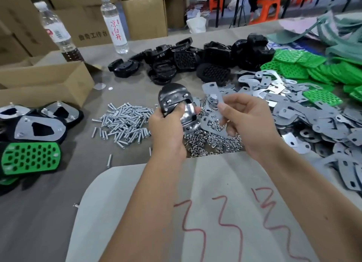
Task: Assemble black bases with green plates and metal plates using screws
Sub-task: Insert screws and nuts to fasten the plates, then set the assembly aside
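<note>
screws (125, 122) left of nuts (211, 142); bases (186, 59) behind; metal plates (313, 120) rt

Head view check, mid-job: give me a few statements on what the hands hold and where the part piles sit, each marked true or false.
1. The left hand grips a black base. True.
2. The right hand is empty. False: it pinches a metal plate.
3. The screw pile lies left of the left hand. True.
4. The loose green plates are heaped at the near left. False: they lie at the far right; only finished assemblies sit near left.
5. Two water bottles stand at the table's far side. True.
</note>
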Tool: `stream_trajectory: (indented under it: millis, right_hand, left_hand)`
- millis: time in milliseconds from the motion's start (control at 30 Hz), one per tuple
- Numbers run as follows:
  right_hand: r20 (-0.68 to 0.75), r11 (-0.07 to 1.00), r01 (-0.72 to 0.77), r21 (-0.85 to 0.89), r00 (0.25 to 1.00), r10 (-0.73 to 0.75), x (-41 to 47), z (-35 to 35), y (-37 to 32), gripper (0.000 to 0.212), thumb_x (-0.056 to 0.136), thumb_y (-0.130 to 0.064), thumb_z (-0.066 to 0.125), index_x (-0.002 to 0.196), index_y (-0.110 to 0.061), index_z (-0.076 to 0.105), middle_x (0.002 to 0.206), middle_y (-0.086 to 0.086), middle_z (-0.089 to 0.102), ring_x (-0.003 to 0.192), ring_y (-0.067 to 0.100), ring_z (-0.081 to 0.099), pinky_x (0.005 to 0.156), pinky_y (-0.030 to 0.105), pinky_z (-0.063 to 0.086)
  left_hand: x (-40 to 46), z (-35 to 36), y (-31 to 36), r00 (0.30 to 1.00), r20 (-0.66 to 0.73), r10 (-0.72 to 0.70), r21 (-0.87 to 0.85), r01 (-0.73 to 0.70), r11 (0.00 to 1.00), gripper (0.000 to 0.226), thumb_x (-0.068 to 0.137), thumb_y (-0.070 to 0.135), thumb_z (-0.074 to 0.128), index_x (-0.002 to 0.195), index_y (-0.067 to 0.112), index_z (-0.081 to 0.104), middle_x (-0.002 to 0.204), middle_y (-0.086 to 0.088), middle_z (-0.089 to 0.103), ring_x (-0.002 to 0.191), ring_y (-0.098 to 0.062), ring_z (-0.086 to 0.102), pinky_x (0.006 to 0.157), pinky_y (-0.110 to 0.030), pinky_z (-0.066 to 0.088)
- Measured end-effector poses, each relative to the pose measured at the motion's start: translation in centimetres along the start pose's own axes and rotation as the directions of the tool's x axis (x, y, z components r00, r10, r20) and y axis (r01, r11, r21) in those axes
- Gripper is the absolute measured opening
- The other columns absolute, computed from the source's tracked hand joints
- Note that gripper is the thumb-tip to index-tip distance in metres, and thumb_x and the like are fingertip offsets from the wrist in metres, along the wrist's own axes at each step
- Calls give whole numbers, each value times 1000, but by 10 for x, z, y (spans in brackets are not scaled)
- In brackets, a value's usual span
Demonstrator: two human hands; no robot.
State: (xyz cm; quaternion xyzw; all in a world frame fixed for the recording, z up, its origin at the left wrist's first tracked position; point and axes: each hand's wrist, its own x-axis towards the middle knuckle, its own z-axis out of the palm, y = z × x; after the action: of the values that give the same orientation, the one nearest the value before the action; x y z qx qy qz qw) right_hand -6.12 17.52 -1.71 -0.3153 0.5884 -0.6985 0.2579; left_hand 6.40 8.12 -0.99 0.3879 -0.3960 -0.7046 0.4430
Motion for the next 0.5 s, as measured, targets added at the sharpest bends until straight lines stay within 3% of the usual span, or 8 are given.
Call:
stream_trajectory:
  millis: [67,100,167,233,300,400,500]
  right_hand:
    - [-110,995,46,-91,992,-56,2,-4,1,19,96,-8,71,114,-11,69,91,8,74,70,15,75,55,30,59]
    - [-162,967,89,-240,978,-131,3,-8,1,22,96,-11,72,117,-12,68,98,6,73,73,14,76,63,34,62]
    - [-204,783,130,-608,928,-312,6,-20,-4,19,93,-16,73,113,-14,71,101,0,72,79,9,72,80,33,60]
    - [-180,611,86,-787,915,-361,5,-36,-14,18,92,-19,74,108,-14,75,104,2,74,92,16,69,88,30,52]
    - [-164,489,14,-872,933,-320,1,-61,-27,19,90,-21,76,108,-13,77,105,7,75,98,28,67,88,30,46]
    - [-233,352,-144,-925,946,-224,-8,-109,-49,30,88,-33,79,114,-18,75,116,15,72,111,41,60,100,43,47]
    - [-289,213,-300,-930,954,79,-17,-153,-77,74,74,-62,83,138,-30,61,136,16,63,128,42,53,109,51,44]
  left_hand:
    - [-3,0,3,1000,17,1,-6,-1,1000,15,97,2,65,95,17,68,83,-12,79,75,-28,79,56,-35,61]
    - [-6,3,3,999,34,1,-17,0,1000,14,97,1,65,96,15,68,89,-15,79,79,-31,79,63,-39,63]
    - [-12,8,-1,997,80,2,-14,-1,1000,13,98,0,63,100,12,67,98,-20,78,84,-34,79,73,-45,65]
    - [-19,15,-7,989,144,-12,-17,15,1000,13,99,-1,60,103,10,66,94,-18,79,83,-35,78,70,-42,65]
    - [-28,28,-13,976,213,-38,-24,44,999,12,100,-1,60,105,9,65,86,-13,79,80,-33,78,66,-40,65]
    - [-40,52,-26,958,276,-82,42,74,996,12,99,-1,60,104,9,65,79,-8,78,77,-30,78,65,-38,64]
    - [-53,82,-33,930,344,-131,61,117,991,12,99,-2,61,101,9,65,80,-9,78,80,-34,78,73,-44,65]
